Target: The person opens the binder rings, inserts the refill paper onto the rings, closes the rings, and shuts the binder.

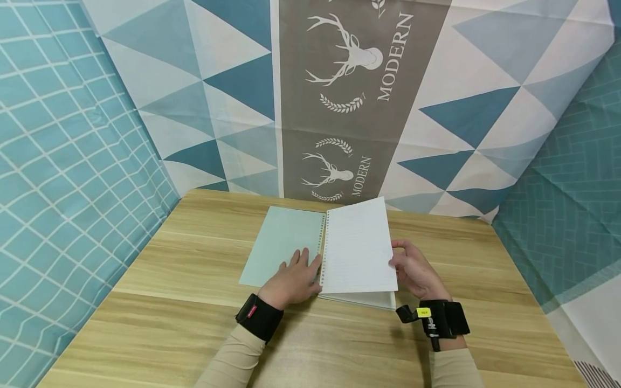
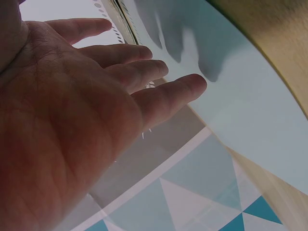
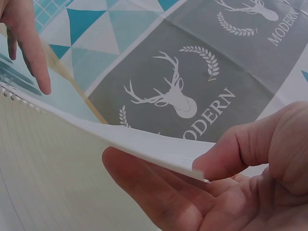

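Observation:
A spiral notebook lies opened out on the table, its pale green cover (image 1: 286, 237) on the left. To the right of the ring binding (image 1: 322, 242), a stack of white lined pages (image 1: 359, 248) is raised off the sheets beneath. My right hand (image 1: 414, 269) pinches the outer edge of that stack; in the right wrist view the thumb (image 3: 231, 149) is on top and the fingers (image 3: 144, 183) lie underneath. My left hand (image 1: 293, 280) is spread over the cover's lower part beside the binding, its fingers (image 2: 178, 91) nearly straight and holding nothing.
Bare wood of the table (image 1: 194, 307) surrounds the notebook. Just behind the table's back edge hangs a patterned cloth (image 1: 335, 108) with deer heads and triangles. A blue grid-patterned cloth (image 1: 58, 161) stands at the left, and a teal one (image 1: 572, 178) at the right.

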A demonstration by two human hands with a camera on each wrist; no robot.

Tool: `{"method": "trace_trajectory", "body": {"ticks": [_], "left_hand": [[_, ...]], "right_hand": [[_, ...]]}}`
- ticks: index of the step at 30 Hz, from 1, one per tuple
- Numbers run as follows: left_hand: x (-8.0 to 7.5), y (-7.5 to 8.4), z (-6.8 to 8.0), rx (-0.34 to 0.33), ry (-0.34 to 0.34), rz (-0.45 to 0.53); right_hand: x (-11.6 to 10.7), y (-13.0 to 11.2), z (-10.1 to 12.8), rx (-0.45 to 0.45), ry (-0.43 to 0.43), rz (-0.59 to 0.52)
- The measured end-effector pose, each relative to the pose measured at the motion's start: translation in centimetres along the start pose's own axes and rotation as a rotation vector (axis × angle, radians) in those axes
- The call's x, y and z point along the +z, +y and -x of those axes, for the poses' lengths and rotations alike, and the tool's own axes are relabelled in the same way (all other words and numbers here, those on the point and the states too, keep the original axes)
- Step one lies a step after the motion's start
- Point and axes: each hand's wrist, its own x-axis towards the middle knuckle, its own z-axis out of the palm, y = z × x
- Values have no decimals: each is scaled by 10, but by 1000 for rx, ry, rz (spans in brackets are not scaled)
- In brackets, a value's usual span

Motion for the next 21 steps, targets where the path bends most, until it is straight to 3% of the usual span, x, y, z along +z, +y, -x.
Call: {"method": "trace_trajectory", "body": {"ticks": [21], "left_hand": [[2, 0, -1, -8, -15, 9]], "right_hand": [[-2, 1, 0, 11, 11, 10]]}}
